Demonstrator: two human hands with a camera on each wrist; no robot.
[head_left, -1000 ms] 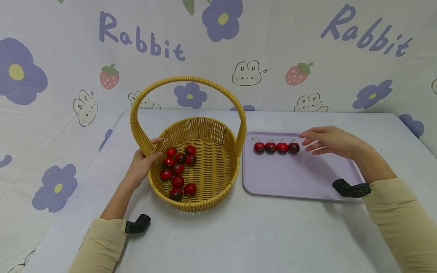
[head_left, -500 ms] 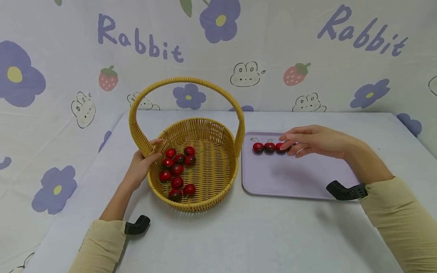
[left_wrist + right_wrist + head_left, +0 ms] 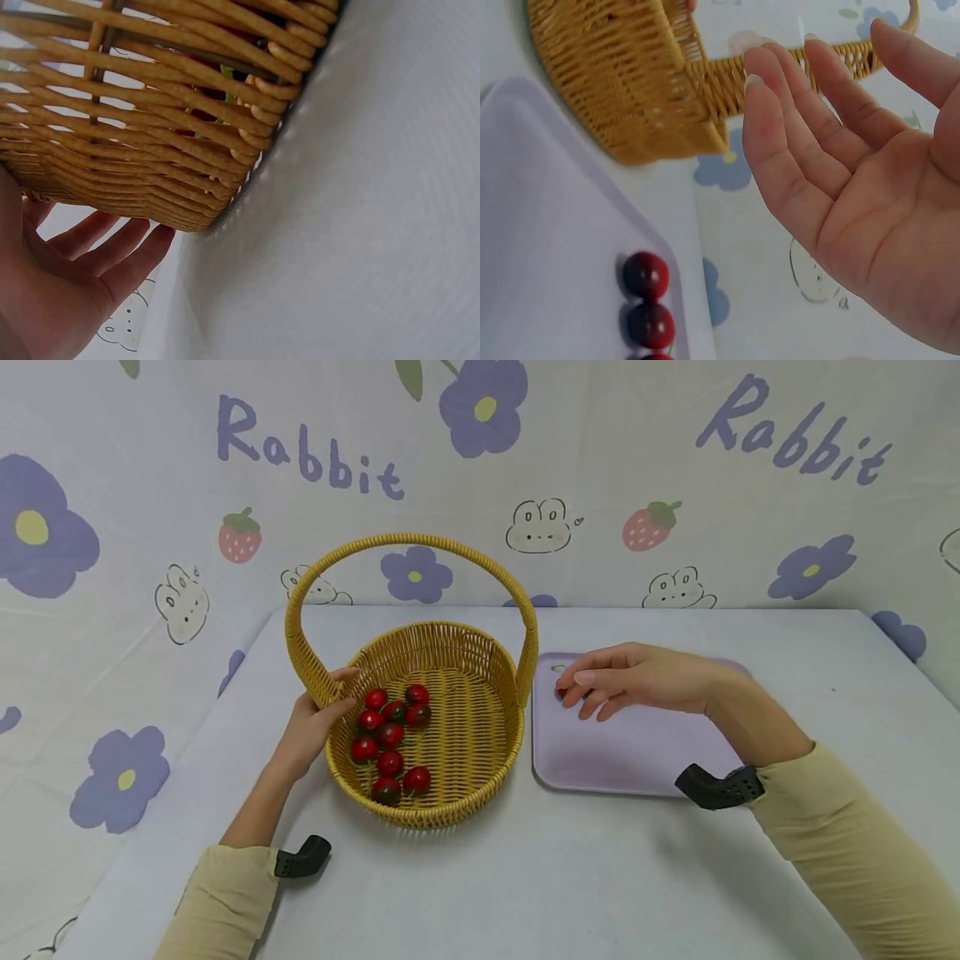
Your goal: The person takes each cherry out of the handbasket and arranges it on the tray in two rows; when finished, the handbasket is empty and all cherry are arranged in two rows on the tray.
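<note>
A yellow woven basket (image 3: 474,718) with a tall arched handle holds several dark red cherries (image 3: 390,735) on its left side. My left hand (image 3: 306,731) grips its left rim at the foot of the handle, fingers along the outer wall in the left wrist view. Over the lilac tray (image 3: 600,764) hangs my right hand (image 3: 648,681), its fingers relaxed and slightly bent, with nothing held. Beneath it lies a row of cherries (image 3: 646,276), largely hidden from the head view by the fingers; one stem shows near the tray's left corner.
Both stand on a white-covered table (image 3: 480,885), the tray just right of the basket. A patterned cloth (image 3: 585,460) with rabbits and flowers hangs behind. Each sleeved wrist carries a black camera mount (image 3: 720,787).
My right hand has moved left across the tray, from the right end of the cherry row to above its left end. The left hand and basket stay where they were.
</note>
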